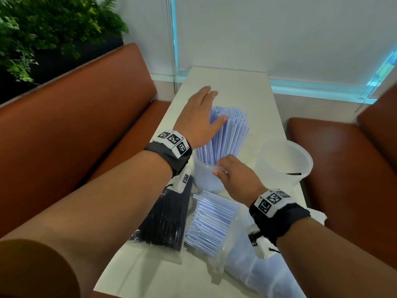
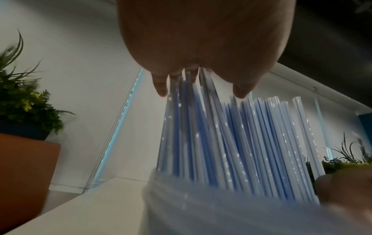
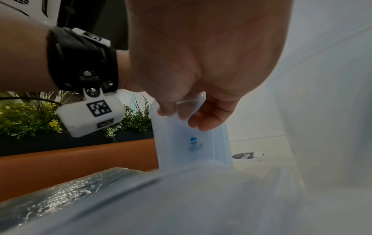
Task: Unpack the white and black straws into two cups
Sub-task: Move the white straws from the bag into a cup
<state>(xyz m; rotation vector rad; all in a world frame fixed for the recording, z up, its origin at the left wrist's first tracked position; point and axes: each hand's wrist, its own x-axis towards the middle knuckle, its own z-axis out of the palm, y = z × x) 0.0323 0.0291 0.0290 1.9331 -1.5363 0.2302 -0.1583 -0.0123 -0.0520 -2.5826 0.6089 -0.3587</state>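
A translucent cup stands mid-table, filled with upright white straws with blue stripes. My left hand lies flat against the straws' tops, fingers straight; the left wrist view shows the left hand touching the straw tips. My right hand pinches the near rim of this cup; the right wrist view shows the right hand with thumb and fingers on the cup wall. More white straws lie loose in front. A sealed pack of black straws lies to their left.
A second translucent cup stands to the right with something small and black at its bottom. A crumpled clear bag lies under my right forearm. Brown benches flank the narrow white table; a window wall closes its far end.
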